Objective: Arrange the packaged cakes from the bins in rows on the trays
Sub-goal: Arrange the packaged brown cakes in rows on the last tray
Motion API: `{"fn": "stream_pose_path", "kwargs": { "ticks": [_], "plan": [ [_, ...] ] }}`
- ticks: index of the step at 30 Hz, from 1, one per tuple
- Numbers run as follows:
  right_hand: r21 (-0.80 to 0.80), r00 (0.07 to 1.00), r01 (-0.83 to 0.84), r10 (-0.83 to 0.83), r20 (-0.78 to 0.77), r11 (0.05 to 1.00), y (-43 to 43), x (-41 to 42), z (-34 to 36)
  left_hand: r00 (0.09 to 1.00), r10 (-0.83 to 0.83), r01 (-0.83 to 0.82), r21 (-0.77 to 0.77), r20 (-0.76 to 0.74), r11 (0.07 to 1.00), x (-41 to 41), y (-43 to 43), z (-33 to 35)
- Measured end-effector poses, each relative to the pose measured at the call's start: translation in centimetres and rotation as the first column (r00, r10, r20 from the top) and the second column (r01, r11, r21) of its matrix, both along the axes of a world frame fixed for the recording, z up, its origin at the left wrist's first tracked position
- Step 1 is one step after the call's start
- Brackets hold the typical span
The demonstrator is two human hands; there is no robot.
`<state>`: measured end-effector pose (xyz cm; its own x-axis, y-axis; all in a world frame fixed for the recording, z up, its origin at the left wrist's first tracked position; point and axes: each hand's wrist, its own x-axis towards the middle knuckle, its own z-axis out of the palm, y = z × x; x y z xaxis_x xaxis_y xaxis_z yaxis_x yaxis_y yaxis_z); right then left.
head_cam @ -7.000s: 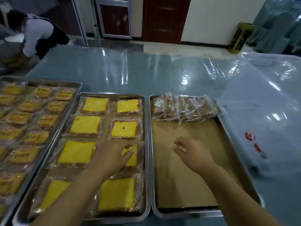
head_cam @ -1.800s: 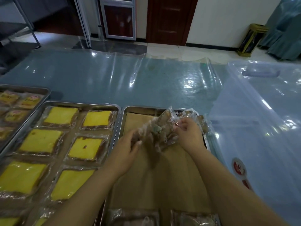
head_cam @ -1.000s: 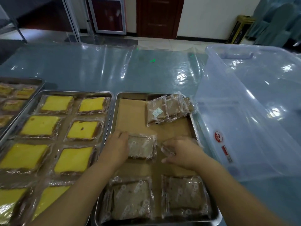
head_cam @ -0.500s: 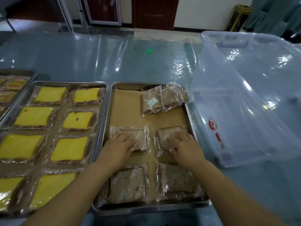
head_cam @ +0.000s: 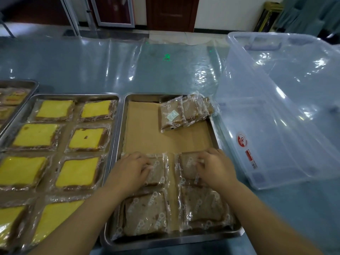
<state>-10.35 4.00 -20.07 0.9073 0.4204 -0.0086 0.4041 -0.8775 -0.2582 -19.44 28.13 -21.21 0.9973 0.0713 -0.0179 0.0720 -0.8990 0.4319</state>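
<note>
A steel tray (head_cam: 165,242) lined with brown paper (head_cam: 147,131) sits in front of me. Two brown packaged cakes (head_cam: 145,214) (head_cam: 202,207) lie flat side by side in its nearest row. Behind them is a second pair. My left hand (head_cam: 130,170) is curled on the left cake (head_cam: 159,172), and my right hand (head_cam: 215,166) is curled on the right cake (head_cam: 185,166). A leaning stack of several more brown packaged cakes (head_cam: 184,111) rests in the tray's far right corner.
To the left is a second tray (head_cam: 73,96) with rows of yellow packaged cakes (head_cam: 88,138). Part of a third tray (head_cam: 18,83) shows at the far left. A large clear plastic bin (head_cam: 287,107) stands right of my tray. Clear film covers the table.
Both hands took cakes from the far stack and laid them as a second row. Since half a second ago my fingers have curled on the two cakes, which lie in much the same place.
</note>
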Motion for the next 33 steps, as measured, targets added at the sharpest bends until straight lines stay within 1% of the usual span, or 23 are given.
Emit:
{"fn": "stream_pose_path", "kwargs": {
  "ticks": [2, 7, 10, 14, 17, 19, 21, 24, 26, 30, 33],
  "plan": [
    [0.06, 0.999, 0.024, -0.026, 0.027, 0.998, 0.7, 1.4, 0.8, 1.0, -0.001, 0.001, -0.009, 0.008, 1.0, 1.5, 0.0, 0.4],
    [0.127, 0.995, 0.094, -0.098, 0.027, 0.987, 3.4, 6.4, 2.9, 0.999, -0.039, 0.04, -0.038, 0.029, 0.998, 6.6, -0.1, 1.2],
    [0.071, 0.99, 0.122, -0.127, 0.064, 0.99, 4.5, 9.3, 4.0, 0.998, -0.05, 0.051, -0.034, 0.038, 0.998, 10.1, -0.3, 1.8],
    [0.062, 0.973, 0.223, -0.226, 0.047, 0.973, 5.9, 12.2, 4.6, 0.996, -0.027, 0.033, -0.069, 0.079, 0.997, 14.1, -0.7, 1.7],
    [0.034, 0.961, 0.276, -0.275, -0.034, 0.961, 6.6, 13.7, 4.3, 0.998, -0.011, 0.002, -0.161, -0.055, 0.987, 16.2, -1.2, 0.9],
    [0.03, 0.951, 0.296, -0.292, -0.1, 0.955, 6.8, 14.3, 3.8, 0.992, -0.015, -0.005, -0.155, -0.125, 0.988, 17.0, -1.4, 0.0],
    [0.036, 0.941, 0.317, -0.31, -0.134, 0.948, 6.9, 14.7, 3.3, 0.991, -0.025, 0.008, -0.127, -0.13, 0.992, 17.4, -1.4, -0.9],
    [0.026, 0.931, 0.345, -0.339, -0.137, 0.938, 6.9, 15.0, 2.7, 0.999, -0.015, 0.012, -0.068, -0.03, 0.998, 17.7, -1.2, -2.0],
    [0.061, 0.921, 0.37, -0.357, -0.159, 0.927, 6.9, 15.1, 2.5, 1.0, 0.0, 0.002, -0.099, 0.028, 0.995, 17.6, -0.9, -2.5],
    [0.169, 0.915, 0.389, -0.357, -0.19, 0.906, 6.6, 15.0, 2.4, 0.99, 0.06, -0.025, -0.259, 0.131, 0.966, 17.0, 0.2, -2.0],
    [0.313, 0.914, 0.398, -0.343, -0.219, 0.862, 6.6, 14.6, 2.3, 0.955, 0.194, -0.072, -0.458, 0.225, 0.886, 16.2, 1.4, -0.7]
  ]
}}
